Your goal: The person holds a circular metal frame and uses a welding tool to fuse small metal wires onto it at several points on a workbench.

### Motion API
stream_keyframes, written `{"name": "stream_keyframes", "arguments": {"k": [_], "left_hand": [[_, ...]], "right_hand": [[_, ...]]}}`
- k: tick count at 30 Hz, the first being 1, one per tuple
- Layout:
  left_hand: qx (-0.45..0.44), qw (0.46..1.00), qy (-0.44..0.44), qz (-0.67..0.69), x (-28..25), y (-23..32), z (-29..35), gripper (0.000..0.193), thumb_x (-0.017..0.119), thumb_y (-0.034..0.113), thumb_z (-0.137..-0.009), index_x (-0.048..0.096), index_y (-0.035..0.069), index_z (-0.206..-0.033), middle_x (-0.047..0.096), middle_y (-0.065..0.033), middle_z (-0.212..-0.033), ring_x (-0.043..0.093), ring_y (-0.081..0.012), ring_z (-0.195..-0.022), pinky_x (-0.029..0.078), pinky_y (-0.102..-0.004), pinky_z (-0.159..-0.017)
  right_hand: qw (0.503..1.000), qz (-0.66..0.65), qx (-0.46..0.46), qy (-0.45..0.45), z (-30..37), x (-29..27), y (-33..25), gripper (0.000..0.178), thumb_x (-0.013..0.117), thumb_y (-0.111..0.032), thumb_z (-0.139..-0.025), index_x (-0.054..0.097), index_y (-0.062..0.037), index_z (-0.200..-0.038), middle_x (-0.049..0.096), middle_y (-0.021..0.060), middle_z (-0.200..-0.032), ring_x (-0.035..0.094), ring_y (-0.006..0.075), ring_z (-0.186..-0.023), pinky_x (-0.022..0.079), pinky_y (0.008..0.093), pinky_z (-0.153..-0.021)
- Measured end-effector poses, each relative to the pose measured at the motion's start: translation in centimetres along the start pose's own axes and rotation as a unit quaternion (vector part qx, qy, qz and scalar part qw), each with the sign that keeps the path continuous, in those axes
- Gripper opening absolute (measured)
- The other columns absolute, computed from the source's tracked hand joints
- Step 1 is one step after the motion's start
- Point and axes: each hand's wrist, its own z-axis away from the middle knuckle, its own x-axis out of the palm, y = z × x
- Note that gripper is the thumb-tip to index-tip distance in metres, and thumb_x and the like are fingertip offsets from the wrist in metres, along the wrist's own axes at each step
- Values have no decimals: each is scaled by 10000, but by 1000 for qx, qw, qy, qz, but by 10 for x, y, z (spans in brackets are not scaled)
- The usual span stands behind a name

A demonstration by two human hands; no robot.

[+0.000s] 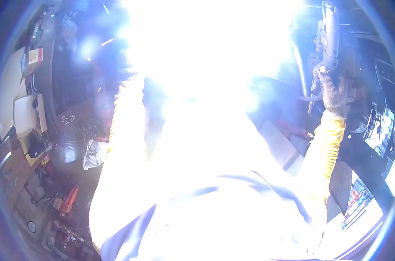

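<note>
"What is seen first?"

"A white glare [210, 43], by which the middle is hidden; then the yellow sleeves [330, 137], perhaps worn against sparks."

"And the grey tube?"

"The grey tube [331, 39] is seen just beyond the right hand [335, 93], its near end met by gloved, bent fingers, perhaps for steadying (whether it is firmly gripped cannot be told)."

"And the left hand [132, 79]?"

"Mostly washed out beside the glare; its opening, and anything held, cannot be told."
</note>
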Motion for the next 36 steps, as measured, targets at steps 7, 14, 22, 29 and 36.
{"name": "stream_keyframes", "arguments": {"k": [7, 14, 22, 29, 36], "left_hand": [[9, 1000, 8, -16, 2, -4, 3, 317, 737, 137, -882, 718, 95, -1196, 736, -143, -1040, 727, -278, -879, 571, -370, -753], [21, 999, 20, -22, 11, -13, 4, 316, 743, 131, -875, 722, 93, -1188, 734, -139, -1043, 724, -275, -882, 568, -369, -752], [36, 999, 30, -15, 9, 5, -8, 315, 748, 124, -868, 726, 90, -1180, 732, -134, -1045, 720, -270, -886, 565, -369, -750], [-2, 1000, -22, 2, 3, 12, -13, 357, 710, 49, -880, 698, 71, -1235, 746, -99, -1121, 738, -258, -909, 572, -340, -758], [-5, 1000, -6, 0, 1, 25, -26, 322, 724, 101, -882, 719, 111, -1204, 751, -100, -1061, 732, -263, -883, 572, -337, -748]], "right_hand": [[988, -156, 11, -1, -1, -6, 33, 220, 645, -85, -963, 642, -5, -1168, 673, 50, -953, 654, 139, -842, 526, 283, -760], [994, -87, -58, 22, 1, 3, 39, 332, 649, -130, -984, 570, 2, -1277, 664, 27, -986, 645, 102, -822, 533, 242, -688], [994, -104, 43, -9, -2, -18, -1, 417, 650, -198, -986, 521, -16, -1338, 648, 15, -912, 610, 75, -720, 493, 244, -594], [993, -96, 68, 5, -3, -15, -6, 484, 664, -253, -969, 505, -14, -1360, 637, 13, -877, 586, 73, -682, 486, 243, -590], [994, -90, 60, -2, -2, -16, -6, 382, 668, -289, -975, 580, -14, -1224, 647, 14, -911, 590, 85, -727, 482, 250, -659]]}}
